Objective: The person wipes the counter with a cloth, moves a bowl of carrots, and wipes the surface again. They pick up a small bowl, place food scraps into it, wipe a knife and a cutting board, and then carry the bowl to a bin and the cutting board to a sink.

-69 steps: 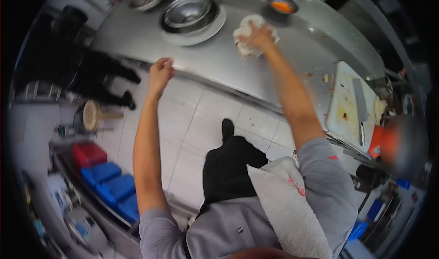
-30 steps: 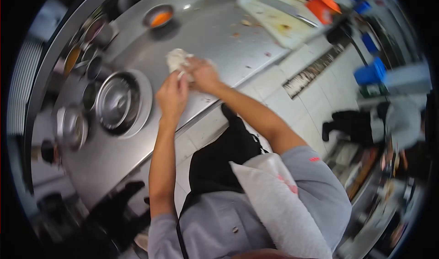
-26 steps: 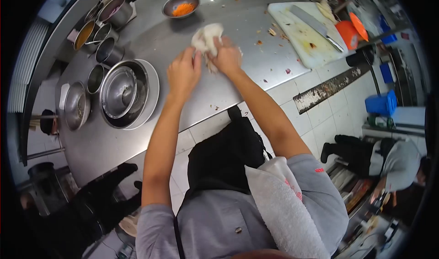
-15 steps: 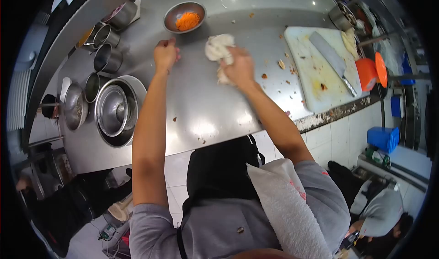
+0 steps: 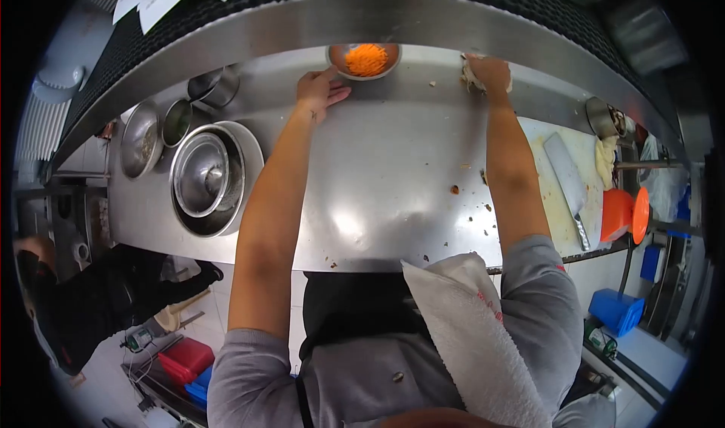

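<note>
My left hand [image 5: 321, 94] is at the left side of a metal bowl [image 5: 395, 64] of shredded orange food [image 5: 367, 60] that looks like carrot. Its fingers are stretched apart, one at the bowl's rim; whether it touches is hard to tell. Farther right, my right hand [image 5: 492, 73] presses a crumpled off-white cloth [image 5: 473, 80] on the steel worktop [image 5: 377, 156], close to the back. Part of the cloth is hidden under the hand. Brown food scraps [image 5: 454, 190] lie scattered on the steel beside my right forearm.
On the right, a white cutting board [image 5: 540, 148] carries a cleaver [image 5: 563, 171], with an orange container [image 5: 617, 215] beside it. Nested metal bowls [image 5: 200, 175] stand at the left. A steel shelf edge [image 5: 362, 27] crosses above the back of the worktop. Another person's dark-clothed body [image 5: 113, 292] shows at lower left.
My right hand has carried the cloth right and farther back. My left hand has moved to the bowl and its fingers have spread. The view has shifted, bringing the shelf edge into sight.
</note>
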`<move>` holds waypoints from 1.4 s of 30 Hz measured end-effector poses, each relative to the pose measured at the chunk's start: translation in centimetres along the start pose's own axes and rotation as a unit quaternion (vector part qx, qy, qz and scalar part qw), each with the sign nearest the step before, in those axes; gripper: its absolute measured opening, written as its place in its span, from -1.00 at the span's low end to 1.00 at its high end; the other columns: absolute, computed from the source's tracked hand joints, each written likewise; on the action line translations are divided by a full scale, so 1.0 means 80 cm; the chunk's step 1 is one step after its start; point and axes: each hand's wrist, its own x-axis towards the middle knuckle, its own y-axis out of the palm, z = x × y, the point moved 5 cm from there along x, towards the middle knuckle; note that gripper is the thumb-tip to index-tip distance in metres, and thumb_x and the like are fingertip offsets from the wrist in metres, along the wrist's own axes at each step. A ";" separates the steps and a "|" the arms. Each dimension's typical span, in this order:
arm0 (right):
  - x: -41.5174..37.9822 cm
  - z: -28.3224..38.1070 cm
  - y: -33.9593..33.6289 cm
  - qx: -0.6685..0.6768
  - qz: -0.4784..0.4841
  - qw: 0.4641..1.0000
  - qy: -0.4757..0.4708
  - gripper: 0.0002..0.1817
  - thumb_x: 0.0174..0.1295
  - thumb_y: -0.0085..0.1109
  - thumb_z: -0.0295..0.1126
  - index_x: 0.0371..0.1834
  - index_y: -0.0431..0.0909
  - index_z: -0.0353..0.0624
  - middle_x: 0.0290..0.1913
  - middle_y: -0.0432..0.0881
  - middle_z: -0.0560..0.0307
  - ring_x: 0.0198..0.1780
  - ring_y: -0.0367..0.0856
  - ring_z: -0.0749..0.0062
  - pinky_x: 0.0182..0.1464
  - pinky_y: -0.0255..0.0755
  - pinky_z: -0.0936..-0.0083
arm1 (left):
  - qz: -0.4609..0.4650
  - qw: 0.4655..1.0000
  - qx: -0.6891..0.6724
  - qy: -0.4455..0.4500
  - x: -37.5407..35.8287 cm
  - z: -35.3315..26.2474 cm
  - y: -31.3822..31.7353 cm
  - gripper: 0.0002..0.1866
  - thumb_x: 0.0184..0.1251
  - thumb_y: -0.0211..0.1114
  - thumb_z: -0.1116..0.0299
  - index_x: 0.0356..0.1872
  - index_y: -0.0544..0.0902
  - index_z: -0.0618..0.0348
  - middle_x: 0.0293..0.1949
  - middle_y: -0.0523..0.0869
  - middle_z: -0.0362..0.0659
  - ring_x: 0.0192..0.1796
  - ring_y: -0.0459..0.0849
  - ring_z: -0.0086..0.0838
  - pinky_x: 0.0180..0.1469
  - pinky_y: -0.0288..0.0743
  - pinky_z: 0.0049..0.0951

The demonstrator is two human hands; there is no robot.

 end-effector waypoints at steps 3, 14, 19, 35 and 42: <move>0.004 0.040 0.024 0.041 0.125 0.991 -0.018 -0.32 0.08 0.00 0.23 0.04 0.57 -0.10 0.09 0.52 -0.19 0.22 0.40 -0.01 0.22 0.28 0.28 | 0.060 0.998 -0.010 0.027 0.019 0.009 0.003 -0.61 0.30 0.20 0.32 -0.09 0.38 0.51 -0.16 0.54 0.16 -0.26 0.68 -0.17 -0.23 0.68 -0.38; -0.187 0.129 0.005 0.080 -0.015 0.952 -0.294 -0.31 0.07 0.12 0.00 0.33 0.27 0.18 0.36 0.27 0.10 0.33 0.28 0.23 0.30 0.22 0.37 | 0.005 0.999 -0.040 0.033 -0.006 0.004 -0.019 -0.69 0.28 0.13 0.45 -0.14 0.41 0.60 -0.17 0.58 0.12 -0.18 0.67 -0.18 -0.05 0.65 -0.38; -0.342 0.141 -0.001 0.158 0.008 0.927 -0.341 -0.33 -0.03 0.23 -0.06 0.26 0.38 0.20 0.34 0.30 0.15 0.31 0.30 0.22 0.29 0.24 0.37 | 0.060 0.997 -0.026 0.050 -0.027 0.017 -0.061 -0.66 0.34 0.06 0.44 -0.07 0.38 0.64 -0.08 0.53 0.24 -0.07 0.64 -0.09 0.05 0.60 -0.29; -0.458 0.090 -0.055 0.310 -0.053 0.922 -0.226 -0.43 -0.15 0.29 -0.34 0.08 0.54 -0.03 0.04 0.52 -0.14 0.11 0.44 -0.03 0.10 0.39 0.21 | 0.130 0.989 0.075 -0.013 -0.329 0.081 -0.236 -0.82 0.37 0.10 0.31 -0.23 0.54 0.23 -0.33 0.67 -0.06 -0.32 0.69 -0.36 -0.24 0.57 -0.40; -0.454 0.124 -0.039 0.100 -0.044 0.975 -0.193 -0.30 -0.08 0.24 -0.12 0.25 0.38 0.07 0.22 0.35 -0.06 0.18 0.34 0.01 0.13 0.31 0.18 | -0.325 0.879 0.187 0.293 -0.356 -0.008 -0.401 -0.70 0.31 0.19 0.26 -0.51 0.52 0.31 -0.63 0.55 -0.21 -0.58 0.49 -0.65 -0.55 0.35 -0.61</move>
